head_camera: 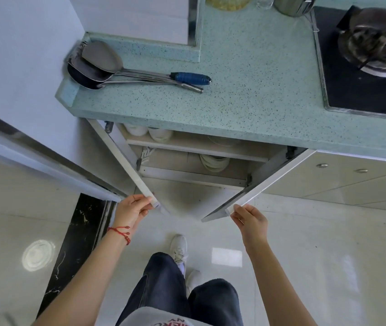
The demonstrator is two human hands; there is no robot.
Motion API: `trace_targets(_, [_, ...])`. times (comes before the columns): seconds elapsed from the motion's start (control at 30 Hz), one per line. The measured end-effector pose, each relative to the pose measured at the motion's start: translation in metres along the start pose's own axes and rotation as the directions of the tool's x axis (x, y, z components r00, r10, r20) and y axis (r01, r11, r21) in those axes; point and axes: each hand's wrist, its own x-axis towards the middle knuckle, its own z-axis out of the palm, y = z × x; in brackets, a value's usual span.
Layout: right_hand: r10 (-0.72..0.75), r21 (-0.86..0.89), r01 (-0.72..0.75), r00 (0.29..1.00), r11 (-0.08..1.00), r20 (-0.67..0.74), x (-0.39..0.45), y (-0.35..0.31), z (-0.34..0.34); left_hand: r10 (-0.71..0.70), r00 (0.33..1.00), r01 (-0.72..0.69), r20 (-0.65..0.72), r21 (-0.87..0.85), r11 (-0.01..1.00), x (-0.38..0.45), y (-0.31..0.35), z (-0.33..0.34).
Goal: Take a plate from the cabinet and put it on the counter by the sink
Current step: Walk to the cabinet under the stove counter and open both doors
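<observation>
Stack of pale round plates [214, 162] sits on the lower cabinet shelf, untouched, under the speckled teal stone surface [246, 85]. Left hand [132, 209] pinches the left white door's edge [126, 161], right hand [249, 218] the right door's [267, 182]; both spread, likely to clear reach-in access.

You have a single wide view from your head, looking steeply down and forward. Your legs [175, 285] sit at the bottom edge, the open cabinet [201, 161] mid-frame close in front, and the counter [246, 78] fills the top, edges bowed.
</observation>
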Motion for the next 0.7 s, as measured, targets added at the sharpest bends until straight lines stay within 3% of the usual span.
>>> trace_targets(0.33, [-0.081, -0.074, 0.082, 0.997, 0.994, 0.014, -0.015, 0.013, -0.05, 0.005, 0.994, -0.006, -0.107, -0.01, 1.0, -0.026, -0.005, -0.035])
trace_targets(0.7, [-0.054, -0.036, 0.052, 0.996, 0.998, -0.064, -0.028, 0.02, -0.069, 0.011, 0.985, -0.022, -0.17, -0.066, 0.998, -0.031, -0.016, -0.06])
